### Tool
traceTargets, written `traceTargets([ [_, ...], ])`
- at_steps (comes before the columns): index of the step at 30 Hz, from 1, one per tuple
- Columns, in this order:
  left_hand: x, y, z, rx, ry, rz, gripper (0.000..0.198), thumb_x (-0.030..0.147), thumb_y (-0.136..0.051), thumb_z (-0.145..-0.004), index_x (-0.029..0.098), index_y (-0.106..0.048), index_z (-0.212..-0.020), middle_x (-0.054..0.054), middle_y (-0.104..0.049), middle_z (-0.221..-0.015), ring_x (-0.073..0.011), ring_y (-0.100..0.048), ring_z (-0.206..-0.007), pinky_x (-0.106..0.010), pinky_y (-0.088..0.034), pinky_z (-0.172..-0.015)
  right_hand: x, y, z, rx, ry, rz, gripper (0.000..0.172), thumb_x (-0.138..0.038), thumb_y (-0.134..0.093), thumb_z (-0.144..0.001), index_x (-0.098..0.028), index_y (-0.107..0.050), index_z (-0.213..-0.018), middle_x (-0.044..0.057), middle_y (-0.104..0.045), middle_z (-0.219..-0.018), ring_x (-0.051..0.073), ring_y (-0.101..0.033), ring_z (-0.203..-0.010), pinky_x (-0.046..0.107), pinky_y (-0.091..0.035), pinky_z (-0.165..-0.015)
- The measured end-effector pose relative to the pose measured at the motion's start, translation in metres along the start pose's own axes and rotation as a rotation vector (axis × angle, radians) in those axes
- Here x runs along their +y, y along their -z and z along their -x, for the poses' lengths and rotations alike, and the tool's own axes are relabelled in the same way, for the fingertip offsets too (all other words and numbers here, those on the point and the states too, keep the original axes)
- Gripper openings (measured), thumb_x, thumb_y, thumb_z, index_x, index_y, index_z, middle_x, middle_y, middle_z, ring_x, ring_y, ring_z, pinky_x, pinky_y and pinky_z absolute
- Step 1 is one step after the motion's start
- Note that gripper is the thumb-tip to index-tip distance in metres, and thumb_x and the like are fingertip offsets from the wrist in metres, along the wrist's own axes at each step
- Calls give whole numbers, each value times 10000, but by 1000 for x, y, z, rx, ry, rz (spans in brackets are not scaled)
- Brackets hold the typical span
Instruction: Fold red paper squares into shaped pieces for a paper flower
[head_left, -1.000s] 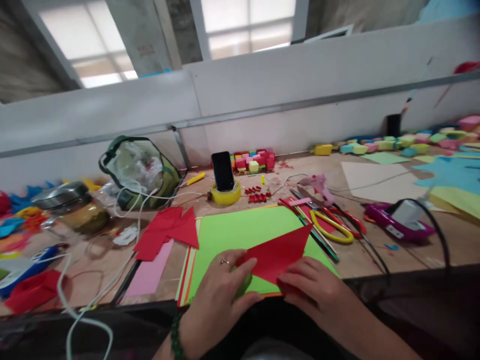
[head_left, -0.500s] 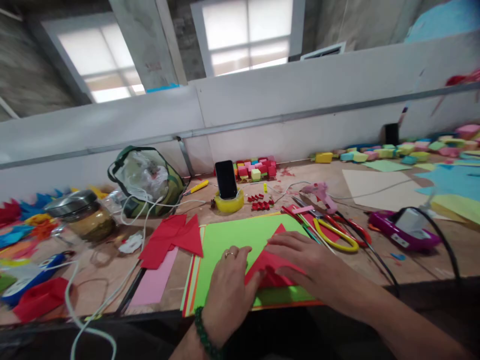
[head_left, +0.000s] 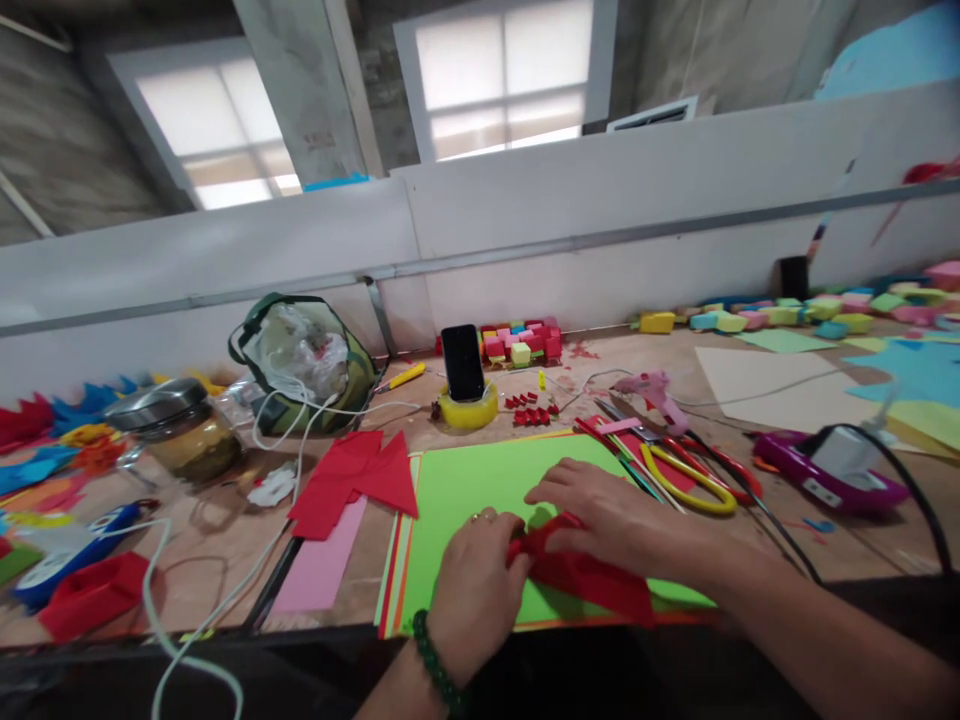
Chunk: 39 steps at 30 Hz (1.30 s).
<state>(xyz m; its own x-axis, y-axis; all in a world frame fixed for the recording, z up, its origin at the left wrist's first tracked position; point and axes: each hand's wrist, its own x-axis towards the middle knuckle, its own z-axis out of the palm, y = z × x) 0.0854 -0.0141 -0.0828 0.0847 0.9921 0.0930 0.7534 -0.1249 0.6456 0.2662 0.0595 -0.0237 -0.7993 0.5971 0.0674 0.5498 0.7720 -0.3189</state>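
A folded piece of red paper (head_left: pixel 592 577) is between my hands, partly raised over a stack of coloured sheets (head_left: pixel 465 480) with a bright green one on top. My left hand (head_left: pixel 484 570), with a ring and a green bead bracelet, pinches the paper's left end between thumb and fingers. From the right, my right hand (head_left: pixel 592 510) bends its fingers over the upper edge and grips it there. The paper's lower right corner sticks out below my right hand. My fingers hide part of the folds.
Left of the stack lie red folded papers (head_left: pixel 349 480) and a pink sheet (head_left: pixel 322 560). Yellow-handled scissors (head_left: pixel 686 480), a pink glue gun (head_left: pixel 652 395) and a purple power strip (head_left: pixel 832 480) lie right. A phone (head_left: pixel 463 362) stands behind on yellow tape (head_left: pixel 469 408); a glass jar (head_left: pixel 184 435) stands left.
The red paper was a triangle lying flat under both hands. Now it is turned and lifted, its left end pinched and one corner pointing to the lower right. The view has shifted slightly.
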Motion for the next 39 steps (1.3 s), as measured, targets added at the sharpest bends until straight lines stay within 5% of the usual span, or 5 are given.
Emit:
traceTargets([
  [2,-1,1,0,11,-23,-12,239,140,-574,-809,193,-608,-1039,-56,-650,-1018,-228,-575,-979,-371,-412,-886,4,-1,0,-23,-34,-3,338,-314,-680,-810,-187,-658,-1122,88,-650,-1021,248,-570,-982,344,-439,-817],
  [8,4,24,6,30,-28,-16,131,170,-599,-815,191,-630,-940,-29,-640,-872,-190,-573,-828,-308,-421,-757,21,11,5,-29,-42,-106,136,-219,-594,-836,-196,-725,-862,33,-696,-849,176,-614,-811,259,-434,-715],
  [11,14,37,8,3,-92,-40,257,353,-619,-850,232,-656,-1073,-43,-669,-985,-212,-592,-924,-319,-419,-800,12,16,6,-1,-30,-95,160,-208,-586,-822,-213,-740,-862,24,-717,-840,165,-627,-773,242,-420,-679],
  [21,40,51,19,-49,-165,-254,282,233,-450,-929,214,-668,-751,-17,-666,-762,-174,-595,-782,-298,-351,-703,-30,22,11,-42,151,-35,253,-202,-469,-905,-189,-705,-813,32,-683,-763,143,-611,-744,228,-381,-666],
  [39,-16,101,57,7,-21,-7,294,423,-482,-893,229,-694,-830,-39,-692,-835,-185,-615,-763,-250,-455,-628,27,36,39,-86,-44,-436,303,-387,-533,-885,-188,-753,-822,41,-721,-770,167,-648,-715,247,-481,-656],
])
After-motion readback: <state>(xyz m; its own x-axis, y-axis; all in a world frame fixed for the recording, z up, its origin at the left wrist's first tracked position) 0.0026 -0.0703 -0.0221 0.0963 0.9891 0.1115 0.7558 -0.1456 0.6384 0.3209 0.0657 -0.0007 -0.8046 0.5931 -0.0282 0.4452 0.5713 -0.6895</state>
